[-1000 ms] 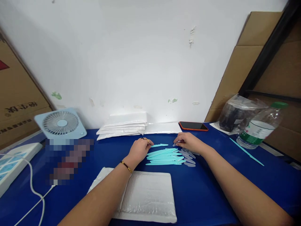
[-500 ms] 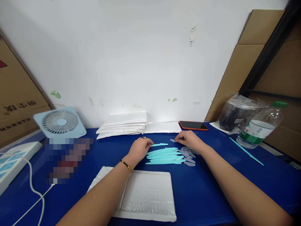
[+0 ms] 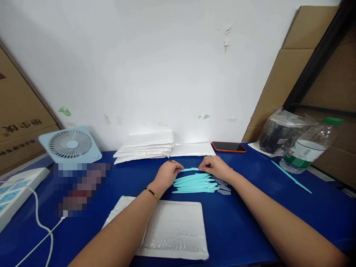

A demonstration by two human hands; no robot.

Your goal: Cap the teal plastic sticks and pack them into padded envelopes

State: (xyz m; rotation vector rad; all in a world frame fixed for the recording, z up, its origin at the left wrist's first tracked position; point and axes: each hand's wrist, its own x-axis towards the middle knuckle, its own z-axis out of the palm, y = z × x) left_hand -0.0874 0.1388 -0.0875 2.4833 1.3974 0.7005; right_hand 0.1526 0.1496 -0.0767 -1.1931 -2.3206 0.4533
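Observation:
A thin turquoise stick (image 3: 190, 169) lies level between my two hands, above a pile of similar turquoise sticks (image 3: 191, 183). Its left end is pinched by my left hand (image 3: 168, 173), which wears a ring and a bracelet. At the stick's right end, my right hand (image 3: 213, 167) has its fingertips pressed together; whether the clear cap is still in them is too small to tell. Several clear caps (image 3: 224, 190) lie to the right of the pile, partly hidden by my right hand and wrist.
White padded envelopes (image 3: 144, 148) are stacked by the wall, and another envelope (image 3: 178, 230) lies in front. A blue fan (image 3: 72, 144) and power strip (image 3: 16, 193) are left. A phone (image 3: 229, 147), bottle (image 3: 307, 150) and loose turquoise stick (image 3: 290, 177) are right.
My right hand has moved left, from beside the clear cap it held to the right end of the stick. My left hand has barely shifted and keeps its pinch.

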